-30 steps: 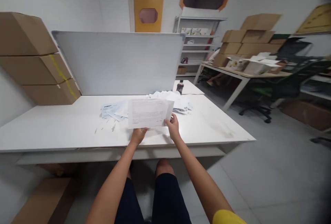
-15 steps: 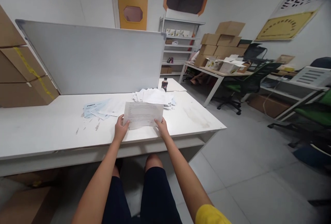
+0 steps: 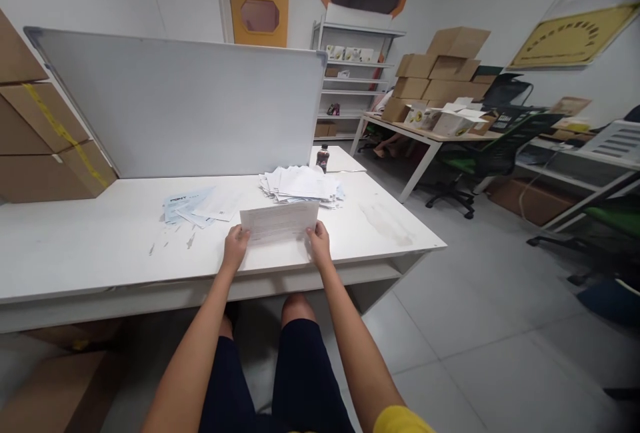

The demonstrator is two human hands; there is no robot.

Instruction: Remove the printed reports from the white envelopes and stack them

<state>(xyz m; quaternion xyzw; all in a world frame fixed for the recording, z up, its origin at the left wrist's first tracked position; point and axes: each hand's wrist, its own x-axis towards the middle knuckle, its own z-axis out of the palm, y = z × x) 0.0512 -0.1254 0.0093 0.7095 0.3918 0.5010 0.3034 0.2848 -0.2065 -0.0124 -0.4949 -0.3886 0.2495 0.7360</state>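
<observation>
A printed sheet of paper (image 3: 279, 222) is stretched between my two hands above the front of the white table (image 3: 130, 266). My left hand (image 3: 235, 247) pinches its left edge, and my right hand (image 3: 319, 244) grips its lower right corner. The print is too small to read. Just behind the sheet lies a thick, untidy pile of papers (image 3: 300, 184). Left of it, a few white and light blue sheets (image 3: 187, 205) overlap on the tabletop.
A dark bottle (image 3: 323, 158) stands behind the pile. The whiteboard (image 3: 185, 110) runs along the table's back, with cardboard boxes (image 3: 55, 146) at its left end. To the right are an office chair (image 3: 500, 150) and another table stacked with boxes (image 3: 445, 70). A person's feet show beneath that table.
The sheet has tilted and now appears shorter, with its lower part turned away. Both hands keep hold of it, and my right hand has shifted slightly right. The view has moved a little.
</observation>
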